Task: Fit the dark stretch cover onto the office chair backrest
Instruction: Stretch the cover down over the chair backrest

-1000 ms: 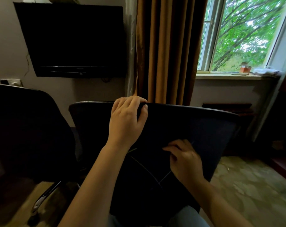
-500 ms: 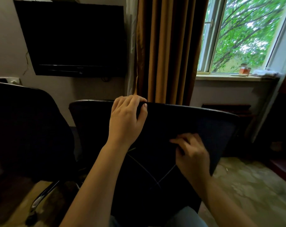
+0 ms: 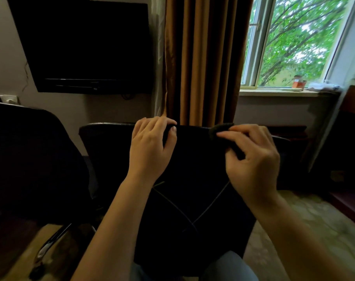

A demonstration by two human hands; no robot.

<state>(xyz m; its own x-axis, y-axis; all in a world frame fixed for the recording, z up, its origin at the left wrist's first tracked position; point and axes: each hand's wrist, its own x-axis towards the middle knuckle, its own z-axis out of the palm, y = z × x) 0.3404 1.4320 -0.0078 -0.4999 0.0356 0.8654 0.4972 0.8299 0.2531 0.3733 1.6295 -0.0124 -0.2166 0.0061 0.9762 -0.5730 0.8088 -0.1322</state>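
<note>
The dark stretch cover (image 3: pixel 192 169) hangs over the office chair backrest (image 3: pixel 105 142) right in front of me, with pale seam lines crossing low on its near face. My left hand (image 3: pixel 150 149) grips the cover's top edge at the backrest's rim, fingers curled over the far side. My right hand (image 3: pixel 251 157) pinches a raised fold of the cover's top edge between thumb and fingers, to the right of the left hand. The left part of the backrest shows bare beyond the cover.
A second dark chair (image 3: pixel 30 159) stands close on the left. A wall-mounted black TV (image 3: pixel 85 45) and brown curtain (image 3: pixel 201 59) are behind the backrest. A window (image 3: pixel 294 41) with a sill holding small items is at the right. Patterned floor (image 3: pixel 314 220) lies to the right.
My right hand rose from the middle of the cover's near face to its top edge and pinched up a fold there. My left hand has stayed gripping the top edge.
</note>
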